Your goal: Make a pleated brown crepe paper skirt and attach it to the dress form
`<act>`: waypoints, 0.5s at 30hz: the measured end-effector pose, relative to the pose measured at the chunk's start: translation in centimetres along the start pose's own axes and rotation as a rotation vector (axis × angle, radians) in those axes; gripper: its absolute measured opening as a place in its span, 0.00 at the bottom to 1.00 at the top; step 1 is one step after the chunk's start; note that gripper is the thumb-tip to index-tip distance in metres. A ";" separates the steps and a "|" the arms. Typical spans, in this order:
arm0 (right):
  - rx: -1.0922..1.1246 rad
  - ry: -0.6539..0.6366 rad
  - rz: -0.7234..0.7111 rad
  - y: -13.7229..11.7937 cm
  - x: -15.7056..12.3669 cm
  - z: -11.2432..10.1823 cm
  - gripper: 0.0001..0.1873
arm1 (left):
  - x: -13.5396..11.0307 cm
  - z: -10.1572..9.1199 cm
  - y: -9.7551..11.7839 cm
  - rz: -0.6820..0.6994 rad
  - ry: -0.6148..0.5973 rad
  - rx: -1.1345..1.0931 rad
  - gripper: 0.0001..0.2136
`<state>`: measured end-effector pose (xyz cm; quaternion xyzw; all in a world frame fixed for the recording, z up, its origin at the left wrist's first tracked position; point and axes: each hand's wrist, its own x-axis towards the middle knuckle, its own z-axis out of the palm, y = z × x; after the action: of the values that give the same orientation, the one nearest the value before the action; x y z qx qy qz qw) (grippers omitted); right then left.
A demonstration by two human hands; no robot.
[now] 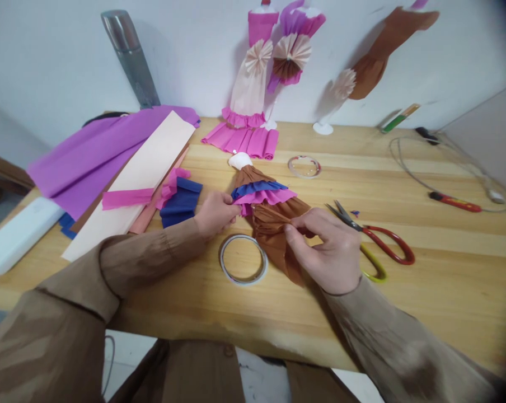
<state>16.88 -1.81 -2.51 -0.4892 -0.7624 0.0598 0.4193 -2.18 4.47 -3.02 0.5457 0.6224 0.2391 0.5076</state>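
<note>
A small dress form with a white top (240, 160) lies on the table, wrapped in a layered crepe paper dress (259, 187) of brown, blue and pink ruffles. My left hand (218, 212) pinches the left edge of the pink ruffle near the waist. Gathered brown crepe paper (273, 226) spreads below as the skirt, and my right hand (326, 246) has a fold of it between thumb and forefinger. Just under the left hand lies a roll of tape (223, 263). Scissors (364, 228) with red and yellow handles rest partly behind my right hand.
Purple crepe paper (89, 154), a cream strip (152, 154) and a blue piece (181, 204) lie at the left. Dressed forms, one in a pink and cream dress (248, 89), stand at the wall. A clear tape roll (304, 167) and a red-handled corded tool (454, 202) lie rightward.
</note>
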 end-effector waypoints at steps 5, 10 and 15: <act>-0.096 -0.001 -0.085 0.0 0.0 0.1 0.08 | 0.1 -1.3 -0.2 0.230 0.090 0.354 0.17; -0.249 -0.019 -0.198 -0.2 0.0 0.3 0.09 | -1.1 -1.3 0.2 0.495 0.387 1.028 0.15; -0.363 -0.070 -0.273 -0.7 0.1 0.3 0.11 | -0.9 -0.6 0.9 0.797 0.352 1.151 0.10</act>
<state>16.23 -2.01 -2.30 -0.4467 -0.8338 -0.1186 0.3019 -2.45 4.08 -1.70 0.8655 0.4759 0.1246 -0.0937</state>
